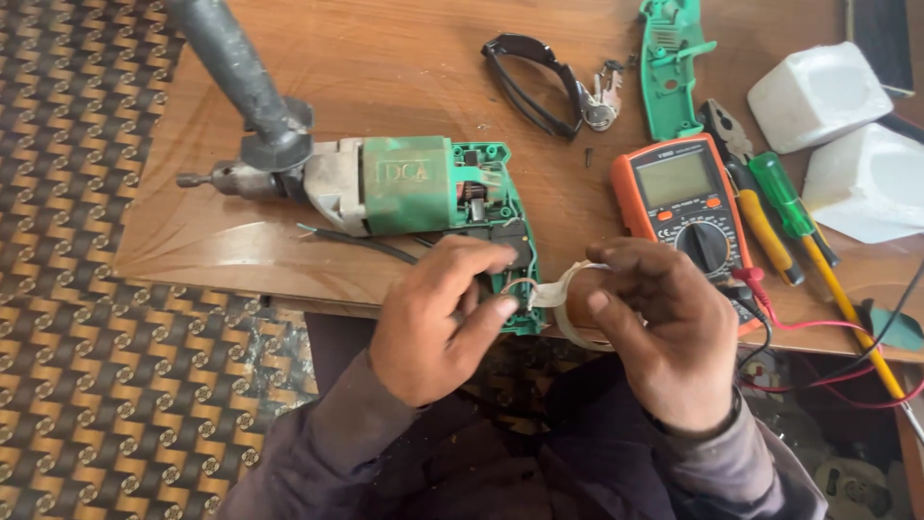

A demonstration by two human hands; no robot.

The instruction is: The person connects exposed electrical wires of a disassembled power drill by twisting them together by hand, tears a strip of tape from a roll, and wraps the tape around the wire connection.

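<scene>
Tape, a pale translucent strip coming off a small roll, is seen in the head view at the lower middle of the frame, stretched between the two hands just in front of the near edge of the wooden surface. The roll is gripped by the right hand, whose fingers are curled closed around it. The free end of the strip is pinched between thumb and forefinger of the left hand, which is otherwise closed and rests against the open rear of a green electric drill. The drill is laid on its side across the middle of the frame, its chuck pointed toward the left, its cover removed so that the inner wiring is exposed. A grey side handle is angled up to the upper left. An orange multimeter lies just right of the hands, with red and black leads trailing off the lower right. Screwdrivers and pliers are laid beside it. A green housing half is placed at the top, and two white foam blocks at the upper right.
</scene>
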